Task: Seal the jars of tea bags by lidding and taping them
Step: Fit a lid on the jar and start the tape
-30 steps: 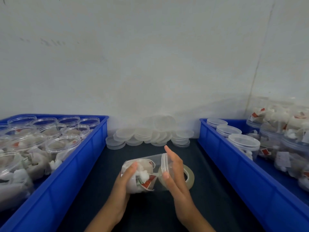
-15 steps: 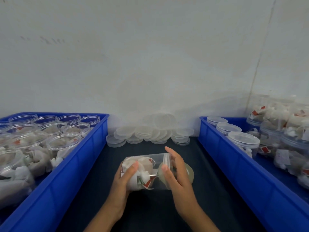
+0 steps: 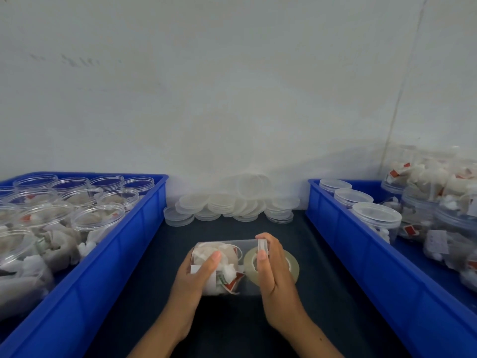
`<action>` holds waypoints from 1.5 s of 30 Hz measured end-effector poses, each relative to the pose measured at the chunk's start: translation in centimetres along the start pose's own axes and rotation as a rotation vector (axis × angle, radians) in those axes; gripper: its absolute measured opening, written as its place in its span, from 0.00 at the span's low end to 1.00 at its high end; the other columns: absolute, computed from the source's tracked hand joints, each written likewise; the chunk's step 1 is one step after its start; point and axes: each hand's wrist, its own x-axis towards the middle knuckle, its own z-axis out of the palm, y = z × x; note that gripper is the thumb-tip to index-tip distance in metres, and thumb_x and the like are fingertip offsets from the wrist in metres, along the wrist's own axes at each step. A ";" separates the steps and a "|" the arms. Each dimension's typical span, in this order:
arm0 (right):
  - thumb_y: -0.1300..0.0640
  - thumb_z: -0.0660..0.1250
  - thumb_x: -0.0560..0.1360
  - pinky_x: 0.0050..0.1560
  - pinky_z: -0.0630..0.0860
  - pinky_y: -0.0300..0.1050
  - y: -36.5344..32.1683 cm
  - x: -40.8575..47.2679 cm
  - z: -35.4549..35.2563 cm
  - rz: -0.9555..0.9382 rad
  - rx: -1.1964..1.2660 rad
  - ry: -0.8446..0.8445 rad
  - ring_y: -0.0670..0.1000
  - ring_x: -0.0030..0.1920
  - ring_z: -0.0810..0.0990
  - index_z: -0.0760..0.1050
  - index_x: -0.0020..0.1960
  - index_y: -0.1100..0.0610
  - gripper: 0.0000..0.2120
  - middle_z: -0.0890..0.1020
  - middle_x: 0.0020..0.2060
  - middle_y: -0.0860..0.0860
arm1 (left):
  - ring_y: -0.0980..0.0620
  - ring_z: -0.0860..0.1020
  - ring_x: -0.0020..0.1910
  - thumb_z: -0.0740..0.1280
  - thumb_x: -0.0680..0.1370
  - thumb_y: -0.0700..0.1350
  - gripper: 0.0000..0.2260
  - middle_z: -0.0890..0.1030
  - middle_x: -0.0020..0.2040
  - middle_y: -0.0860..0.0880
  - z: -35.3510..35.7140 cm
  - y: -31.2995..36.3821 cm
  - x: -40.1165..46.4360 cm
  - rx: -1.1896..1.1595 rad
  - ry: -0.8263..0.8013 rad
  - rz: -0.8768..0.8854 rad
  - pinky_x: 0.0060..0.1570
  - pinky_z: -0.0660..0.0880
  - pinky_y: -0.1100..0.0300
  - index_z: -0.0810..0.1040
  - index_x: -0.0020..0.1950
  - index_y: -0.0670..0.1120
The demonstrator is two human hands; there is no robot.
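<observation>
Between both hands lies the jar (image 3: 227, 267), left hand (image 3: 196, 277) gripping its base, right hand (image 3: 271, 275) seemingly clasping its lid (image 3: 262, 246).

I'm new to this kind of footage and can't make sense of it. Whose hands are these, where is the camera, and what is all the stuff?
The camera sits on a person's head, looking down at their own bare hands. The left hand grips a clear jar of tea bags lying on its side. The right hand holds its lid end, with a tape roll right behind it. Spare lids are heaped by the wall. The left bin holds open jars, the right bin lidded ones.
</observation>
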 end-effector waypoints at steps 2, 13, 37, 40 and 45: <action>0.41 0.47 0.79 0.47 0.73 0.37 0.0 0.3 -0.1 0.013 0.019 -0.005 0.44 0.48 0.75 0.66 0.56 0.44 0.13 0.72 0.45 0.45 | 0.43 0.84 0.48 0.71 0.62 0.56 0.27 0.85 0.48 0.43 0.1 0.0 -0.1 -0.001 0.019 0.015 0.52 0.80 0.45 0.78 0.58 0.47; 0.31 0.42 0.73 0.51 0.68 0.29 -0.1 -0.2 -1.0 -0.065 -0.282 0.047 0.35 0.57 0.70 0.62 0.65 0.42 0.27 0.67 0.56 0.35 | 0.46 0.84 0.50 0.65 0.72 0.55 0.21 0.85 0.51 0.45 0.1 -0.1 -0.4 -0.014 -0.131 -0.052 0.45 0.81 0.55 0.75 0.62 0.48; 0.46 0.60 0.80 0.68 0.64 0.41 1.6 0.3 -1.7 0.049 -0.345 -0.062 0.41 0.68 0.63 0.59 0.74 0.46 0.25 0.67 0.67 0.40 | 0.64 0.78 0.48 0.79 0.60 0.60 0.35 0.76 0.54 0.60 -1.5 -1.7 0.5 0.657 0.216 0.305 0.44 0.73 0.69 0.67 0.61 0.55; 0.46 0.63 0.79 0.67 0.64 0.38 2.6 -0.1 -1.4 0.044 -0.639 -0.218 0.45 0.67 0.66 0.63 0.71 0.50 0.24 0.70 0.66 0.44 | 0.59 0.77 0.52 0.81 0.62 0.53 0.34 0.76 0.58 0.54 -1.5 -2.1 0.9 0.600 0.216 0.254 0.48 0.75 0.62 0.66 0.61 0.52; 0.48 0.62 0.79 0.57 0.68 0.37 2.8 0.2 -2.0 0.066 -0.778 -0.200 0.44 0.56 0.71 0.72 0.57 0.51 0.10 0.74 0.56 0.45 | 0.61 0.76 0.53 0.81 0.62 0.51 0.35 0.74 0.60 0.54 -1.4 -2.2 1.1 0.535 0.184 0.220 0.47 0.71 0.67 0.64 0.61 0.51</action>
